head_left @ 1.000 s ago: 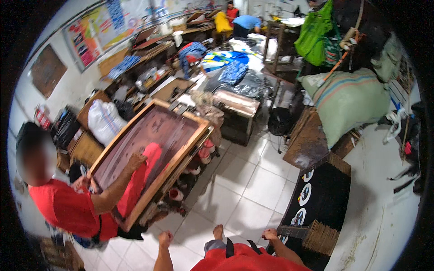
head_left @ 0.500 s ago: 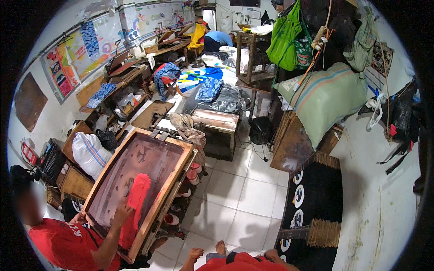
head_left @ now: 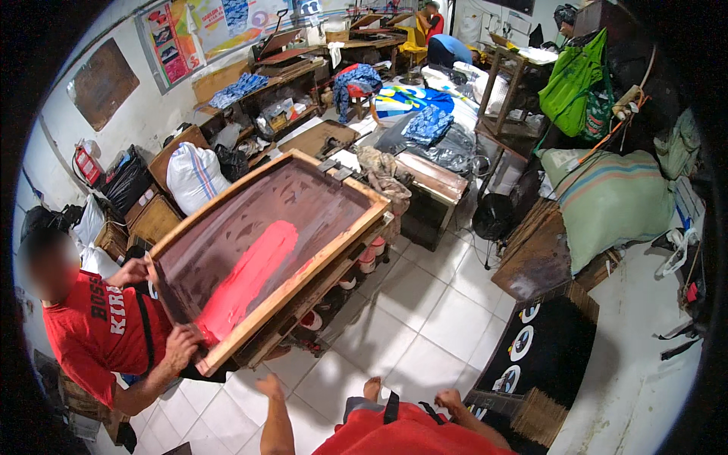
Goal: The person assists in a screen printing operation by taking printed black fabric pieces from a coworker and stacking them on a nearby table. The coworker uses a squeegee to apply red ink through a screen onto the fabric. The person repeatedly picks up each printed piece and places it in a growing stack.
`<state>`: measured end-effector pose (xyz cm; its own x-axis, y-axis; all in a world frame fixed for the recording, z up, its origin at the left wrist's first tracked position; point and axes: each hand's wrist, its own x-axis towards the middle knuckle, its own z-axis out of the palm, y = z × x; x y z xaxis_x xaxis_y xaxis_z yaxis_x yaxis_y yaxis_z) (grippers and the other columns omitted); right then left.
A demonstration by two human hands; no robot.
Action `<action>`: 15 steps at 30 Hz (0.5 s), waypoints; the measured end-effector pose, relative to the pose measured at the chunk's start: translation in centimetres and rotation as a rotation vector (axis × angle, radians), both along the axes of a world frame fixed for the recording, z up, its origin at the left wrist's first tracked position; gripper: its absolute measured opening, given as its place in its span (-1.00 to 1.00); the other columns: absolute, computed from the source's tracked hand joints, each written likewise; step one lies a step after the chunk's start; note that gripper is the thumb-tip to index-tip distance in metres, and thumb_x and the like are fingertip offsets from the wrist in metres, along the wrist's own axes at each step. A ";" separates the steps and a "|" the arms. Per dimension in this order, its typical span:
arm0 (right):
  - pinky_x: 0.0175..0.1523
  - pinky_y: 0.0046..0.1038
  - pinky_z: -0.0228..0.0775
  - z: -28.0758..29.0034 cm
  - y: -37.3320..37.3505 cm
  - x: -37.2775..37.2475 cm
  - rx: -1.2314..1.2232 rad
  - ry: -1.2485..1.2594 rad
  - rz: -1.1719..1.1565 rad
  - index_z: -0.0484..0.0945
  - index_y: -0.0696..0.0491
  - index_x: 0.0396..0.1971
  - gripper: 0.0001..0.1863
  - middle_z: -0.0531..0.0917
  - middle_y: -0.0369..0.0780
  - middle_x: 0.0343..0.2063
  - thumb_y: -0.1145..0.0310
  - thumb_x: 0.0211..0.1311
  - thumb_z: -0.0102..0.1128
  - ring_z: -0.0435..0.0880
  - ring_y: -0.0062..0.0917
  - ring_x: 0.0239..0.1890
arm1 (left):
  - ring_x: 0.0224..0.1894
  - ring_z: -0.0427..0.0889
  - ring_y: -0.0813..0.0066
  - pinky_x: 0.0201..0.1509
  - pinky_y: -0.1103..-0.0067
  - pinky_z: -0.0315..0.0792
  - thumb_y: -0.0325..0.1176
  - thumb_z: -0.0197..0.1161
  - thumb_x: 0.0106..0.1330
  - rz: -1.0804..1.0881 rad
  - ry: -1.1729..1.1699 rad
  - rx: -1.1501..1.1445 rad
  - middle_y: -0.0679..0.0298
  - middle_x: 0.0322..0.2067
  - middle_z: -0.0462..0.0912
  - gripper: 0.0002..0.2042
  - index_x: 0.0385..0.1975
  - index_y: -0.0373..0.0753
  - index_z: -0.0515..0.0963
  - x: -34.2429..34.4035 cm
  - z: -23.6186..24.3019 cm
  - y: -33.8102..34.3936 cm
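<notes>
My left hand (head_left: pixel 270 387) hangs over the tiled floor with loosely stretched fingers, holding nothing, nearest the wooden screen frame (head_left: pixel 292 279). Red ink (head_left: pixel 250 269) lies in a long patch on its dark mesh. My right hand (head_left: pixel 447 398) is curled with nothing visible in it, beside low stacked black printed pieces (head_left: pixel 565 345) with white round designs. A co-worker in a red shirt (head_left: pixel 76 349) grips the screen with both hands at its left end. Paint cups (head_left: pixel 368 262) stand below the screen.
White floor tiles (head_left: pixel 421 307) lie between screen and stacks. A stuffed green sack (head_left: pixel 607 208) rests on boards at right. Behind are a black fan (head_left: pixel 493 216), a metal-topped box (head_left: pixel 432 171), fabric piles (head_left: pixel 428 125), a wooden stand (head_left: pixel 497 87), and two more people (head_left: pixel 447 49).
The co-worker's hand has left the red ink patch for the screen frame's near edge. My left hand's fingers have loosened from a curl. The view has shifted as my head moved.
</notes>
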<state>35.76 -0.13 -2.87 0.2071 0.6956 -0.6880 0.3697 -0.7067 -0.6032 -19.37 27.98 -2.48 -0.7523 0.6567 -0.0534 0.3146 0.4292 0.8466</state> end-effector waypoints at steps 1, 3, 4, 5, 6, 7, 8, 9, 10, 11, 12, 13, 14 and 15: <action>-0.45 -0.50 0.44 0.8 3.3 -1.3 0.247 -0.019 0.104 0.55 0.13 -0.53 -0.89 0.59 -0.21 -0.58 0.42 -0.07 0.12 0.57 -0.50 -0.53 | -0.35 0.49 0.22 -0.20 0.39 0.40 -0.27 0.31 -0.13 0.151 0.139 -0.129 0.06 -0.38 0.51 -0.49 -0.23 -0.54 0.37 -2.2 0.6 1.2; -0.42 -0.53 0.47 3.4 10.2 -4.0 0.073 0.244 -0.287 0.52 0.15 -0.42 -0.90 0.58 -0.21 -0.49 0.50 0.02 0.12 0.58 -0.51 -0.49 | -0.30 0.49 0.21 -0.16 0.38 0.39 -0.26 0.31 -0.13 0.317 -0.044 -0.169 0.01 -0.33 0.50 -0.50 -0.25 -0.50 0.38 -5.8 2.0 4.1; -0.40 -0.55 0.46 5.0 14.0 -5.6 0.054 0.404 -0.328 0.52 0.15 -0.43 -0.91 0.58 -0.21 -0.50 0.48 0.04 0.12 0.58 -0.53 -0.48 | -0.27 0.49 0.20 -0.14 0.37 0.39 -0.25 0.31 -0.13 0.362 -0.241 -0.145 -0.02 -0.31 0.50 -0.51 -0.25 -0.49 0.39 -7.6 2.8 5.4; -0.37 -0.55 0.46 6.5 17.9 -7.5 0.044 0.376 -0.174 0.51 0.14 -0.38 -0.88 0.58 -0.22 -0.49 0.47 0.04 0.13 0.58 -0.54 -0.47 | -0.44 0.52 0.22 -0.25 0.39 0.42 -0.24 0.28 -0.11 0.394 -0.554 0.045 0.01 -0.37 0.50 -0.57 -0.28 -0.43 0.42 -8.5 3.0 6.6; -0.39 -0.56 0.45 8.2 21.6 -9.8 0.099 0.409 -0.120 0.50 0.13 -0.37 -0.86 0.58 -0.22 -0.49 0.46 0.03 0.13 0.57 -0.55 -0.47 | -0.44 0.51 0.23 -0.33 0.41 0.41 -0.13 0.21 -0.06 0.013 -0.888 0.063 0.04 -0.32 0.48 -0.52 -0.21 -0.37 0.39 -10.3 4.0 7.1; -0.41 -0.57 0.43 9.8 24.9 -12.0 0.126 0.515 -0.099 0.50 0.13 -0.39 -0.88 0.57 -0.23 -0.49 0.47 0.03 0.12 0.57 -0.56 -0.47 | -0.39 0.50 0.26 -0.36 0.44 0.39 -0.08 0.14 -0.02 0.052 -0.749 -0.057 0.13 -0.27 0.48 -0.54 -0.19 -0.29 0.40 -10.7 4.5 7.7; -0.49 -0.57 0.38 11.2 28.3 -14.2 0.141 0.676 -0.178 0.50 0.15 -0.48 -0.93 0.56 -0.23 -0.57 0.48 0.02 0.11 0.56 -0.57 -0.51 | -0.36 0.50 0.27 -0.35 0.44 0.39 -0.09 0.12 0.01 -0.138 -0.874 -0.034 0.15 -0.27 0.48 -0.56 -0.19 -0.29 0.41 -11.5 5.2 8.0; -0.53 -0.56 0.35 12.2 31.9 -16.8 0.107 0.548 -0.145 0.49 0.15 -0.52 -0.94 0.54 -0.24 -0.61 0.48 0.02 0.11 0.54 -0.58 -0.55 | -0.32 0.50 0.28 -0.33 0.44 0.40 -0.10 0.09 0.03 -0.217 -0.986 -0.060 0.18 -0.27 0.48 -0.58 -0.19 -0.28 0.41 -12.1 6.3 8.6; -0.57 -0.55 0.32 13.1 35.3 -19.1 0.116 0.407 -0.068 0.48 0.16 -0.57 -0.92 0.53 -0.24 -0.65 0.47 0.02 0.12 0.53 -0.58 -0.58 | -0.54 0.40 0.41 -0.52 0.54 0.24 -0.14 0.12 0.05 -0.005 -0.982 -0.002 0.23 -0.45 0.46 -0.69 -0.32 -0.24 0.44 -11.9 7.1 8.8; -0.62 -0.54 0.26 13.9 38.0 -20.8 0.180 0.465 -0.115 0.47 0.15 -0.65 -0.88 0.50 -0.24 -0.73 0.47 0.01 0.13 0.48 -0.59 -0.65 | -0.75 0.30 0.53 -0.71 0.64 0.09 -0.18 0.14 0.07 0.065 -0.968 0.055 0.27 -0.63 0.44 -0.79 -0.46 -0.19 0.47 -11.4 8.3 9.1; -0.64 -0.55 0.23 14.1 40.1 -22.0 0.306 0.529 -0.147 0.46 0.15 -0.63 -0.85 0.52 -0.25 -0.67 0.42 0.03 0.15 0.46 -0.59 -0.67 | -0.75 0.29 0.55 -0.72 0.66 0.07 -0.23 0.17 0.06 0.037 -0.900 0.016 0.31 -0.65 0.43 -0.83 -0.50 -0.19 0.46 -11.3 9.6 9.2; -0.48 -0.48 0.36 14.3 42.1 -23.5 0.291 0.902 -0.435 0.44 0.15 -0.43 -0.82 0.56 -0.25 -0.51 0.35 0.06 0.17 0.52 -0.53 -0.56 | -0.76 0.28 0.56 -0.72 0.67 0.06 -0.27 0.19 0.06 0.007 -0.844 -0.001 0.35 -0.66 0.42 -0.85 -0.54 -0.19 0.44 -10.7 11.3 9.3; -0.18 -0.38 0.38 14.2 44.4 -24.1 0.206 0.995 -0.517 0.36 0.12 -0.20 -0.69 0.56 -0.24 -0.32 0.31 0.09 0.15 0.54 -0.47 -0.31 | -0.77 0.25 0.61 -0.72 0.68 0.04 -0.34 0.23 0.03 -0.101 -0.964 -0.005 0.42 -0.68 0.40 -0.88 -0.55 -0.17 0.42 -10.6 13.3 8.9; 0.07 -0.31 0.23 13.8 46.2 -24.4 0.203 1.300 -0.631 0.28 0.05 -0.05 -0.58 0.55 -0.23 -0.23 0.30 0.11 0.15 0.46 -0.40 -0.09 | -0.76 0.25 0.63 -0.71 0.69 0.04 -0.36 0.22 0.04 -0.130 -0.916 -0.005 0.44 -0.68 0.40 -0.90 -0.54 -0.16 0.43 -10.1 14.8 8.9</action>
<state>11.38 46.08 10.96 -0.1702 0.8323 -0.5275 -0.8359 -0.4054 -0.3701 -29.42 36.88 12.34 -0.3349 0.7311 -0.5944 -0.4309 0.4422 0.7866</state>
